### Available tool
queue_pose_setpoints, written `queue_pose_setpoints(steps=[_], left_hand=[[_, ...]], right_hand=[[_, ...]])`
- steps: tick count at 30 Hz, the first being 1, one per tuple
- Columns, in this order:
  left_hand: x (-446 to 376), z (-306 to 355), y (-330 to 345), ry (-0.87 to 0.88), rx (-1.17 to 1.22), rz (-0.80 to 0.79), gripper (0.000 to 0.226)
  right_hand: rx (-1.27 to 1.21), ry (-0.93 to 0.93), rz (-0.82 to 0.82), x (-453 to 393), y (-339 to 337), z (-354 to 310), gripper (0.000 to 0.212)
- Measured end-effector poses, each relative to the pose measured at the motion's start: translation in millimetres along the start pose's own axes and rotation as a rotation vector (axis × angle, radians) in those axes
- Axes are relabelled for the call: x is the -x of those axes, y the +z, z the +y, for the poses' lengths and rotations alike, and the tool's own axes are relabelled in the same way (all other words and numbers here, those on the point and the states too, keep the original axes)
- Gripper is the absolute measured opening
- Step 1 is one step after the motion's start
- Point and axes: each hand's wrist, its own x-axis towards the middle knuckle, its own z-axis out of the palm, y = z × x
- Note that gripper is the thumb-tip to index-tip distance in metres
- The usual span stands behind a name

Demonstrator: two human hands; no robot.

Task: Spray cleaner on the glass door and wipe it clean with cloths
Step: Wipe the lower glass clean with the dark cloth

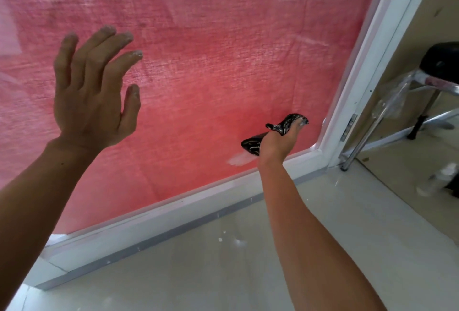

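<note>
No writing shows. Right hand (278,143) grips a black, white-streaked cloth (250,145) against the pink-backed glass (211,67), near its lower corner; left hand (93,92) is spread, fingers apart.

I see a pale floor (310,248) speckled with white drops, and a black stool (439,62) at right.

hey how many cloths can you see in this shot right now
1. A dark cloth is gripped in the right hand, low against the glass near the bottom right corner of the frame. The left hand holds none. Others may lie out of view.
</note>
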Motion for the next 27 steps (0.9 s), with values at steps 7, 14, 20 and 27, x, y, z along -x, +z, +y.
queue_pose_setpoints(steps=[7, 14, 20, 27], left_hand=[[1, -1, -1, -0.003, 0.005, -0.011, 0.037], [2, -1, -2, -0.043, 0.037, -0.053, 0.038], [5, -2, -2, -0.045, 0.044, -0.056, 0.038], [7, -7, 1, -0.041, 0.103, -0.088, 0.039]], right_hand=[[-0.586, 0.040, 0.214, 0, -47, -18, 0.061], [-0.485, 0.434, -0.104, -8, -88, 1, 0.038], [-0.444, 0.471, -0.126, -10, -89, 16, 0.034], [-0.450, 0.270, 0.221, -50, -77, 32, 0.033]])
